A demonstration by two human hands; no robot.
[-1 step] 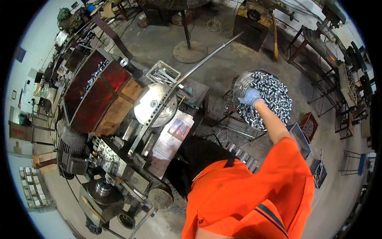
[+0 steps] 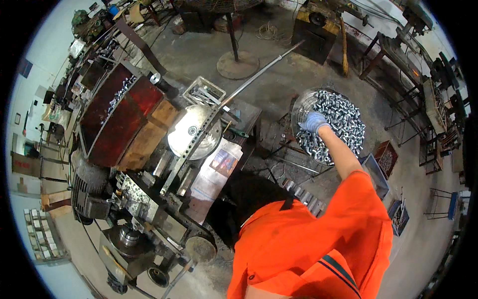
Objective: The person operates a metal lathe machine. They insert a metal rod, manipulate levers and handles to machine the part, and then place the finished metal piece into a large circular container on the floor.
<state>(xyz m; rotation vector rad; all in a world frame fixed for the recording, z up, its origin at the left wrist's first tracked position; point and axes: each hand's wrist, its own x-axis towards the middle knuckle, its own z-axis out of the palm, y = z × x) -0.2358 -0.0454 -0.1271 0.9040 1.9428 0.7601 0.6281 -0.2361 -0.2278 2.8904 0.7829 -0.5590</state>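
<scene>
My right hand, in a light bluish-grey glove, reaches out to a round, perforated metal basket heaped with small shiny metal fittings. It rests at the left side of the heap, by the bare part of the basket. Its fingers point left and down, too small and foreshortened to show whether they grip a piece. My left hand is out of view. The orange sleeve of my right arm fills the lower right.
Left stands a machine with a shiny round disc, a long bar and a red hopper. A newspaper and a tool tray lie beside it. Crates stand right of the basket, a fan base beyond.
</scene>
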